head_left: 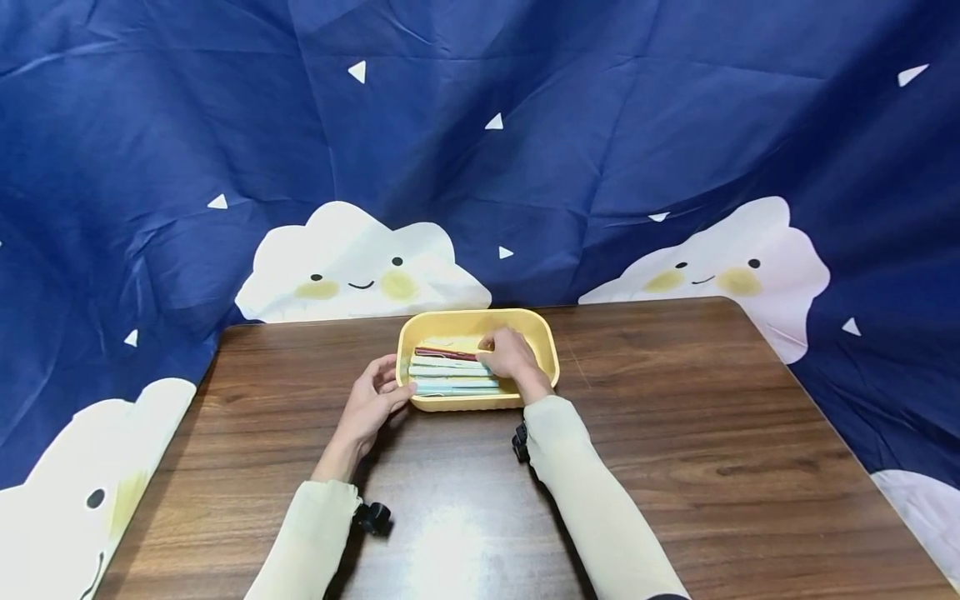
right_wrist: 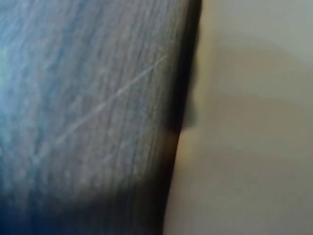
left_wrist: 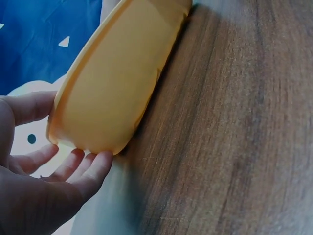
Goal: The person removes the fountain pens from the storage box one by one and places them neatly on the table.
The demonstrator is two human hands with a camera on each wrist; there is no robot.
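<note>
A yellow plastic basin [head_left: 477, 403] stands on the wooden table. Inside it, several slim pen-like sticks lie side by side, among them light blue sticks [head_left: 453, 384], whitish ones and a dark red stick [head_left: 442, 353]; their exact kind is too small to tell. My left hand [head_left: 372, 398] holds the basin's left end, its thumb at the rim and its fingertips against the outer wall, as the left wrist view shows. Reaching into the basin's right half, my right hand [head_left: 512, 354] has curled fingers at the right end of the dark red stick. Its fingertips are partly hidden.
The brown wooden table [head_left: 690, 433] extends around the basin on every side. Behind it hangs a dark blue cloth [head_left: 450, 150] with smiling white clouds. The right wrist view is blurred, with the table [right_wrist: 88, 107] beside a pale yellowish surface [right_wrist: 254, 127].
</note>
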